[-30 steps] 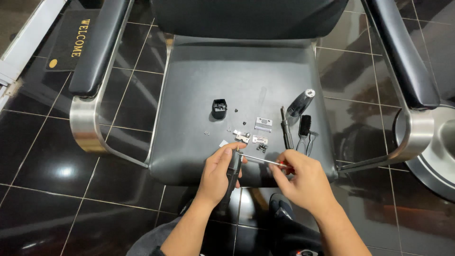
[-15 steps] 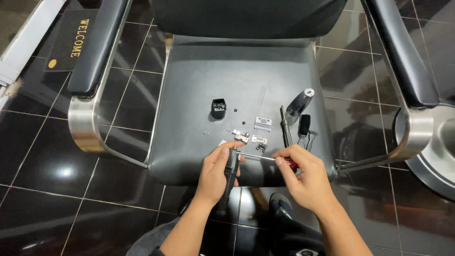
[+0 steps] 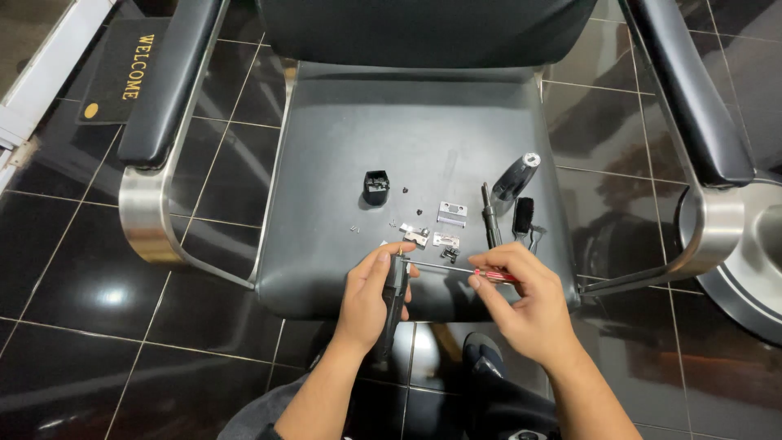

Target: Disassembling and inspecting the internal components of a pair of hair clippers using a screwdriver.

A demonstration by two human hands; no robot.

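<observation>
Low in the middle of the frame, my left hand [image 3: 371, 297] is wrapped around a slim black hair-clipper body [image 3: 394, 300], held upright over the front edge of the black leather chair seat [image 3: 342, 147]. My right hand [image 3: 525, 305] pinches the red handle of a thin steel-shafted screwdriver [image 3: 464, 271], its tip meeting the clipper's top. Just above, at centre, lie small silver blade plates [image 3: 450, 213], a black cap [image 3: 375, 187] and a black brush [image 3: 524, 216].

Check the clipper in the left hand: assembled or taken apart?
Taken apart: clipper body sits in the left hand; metal blade plates and small screws lie loose on the seat.
</observation>
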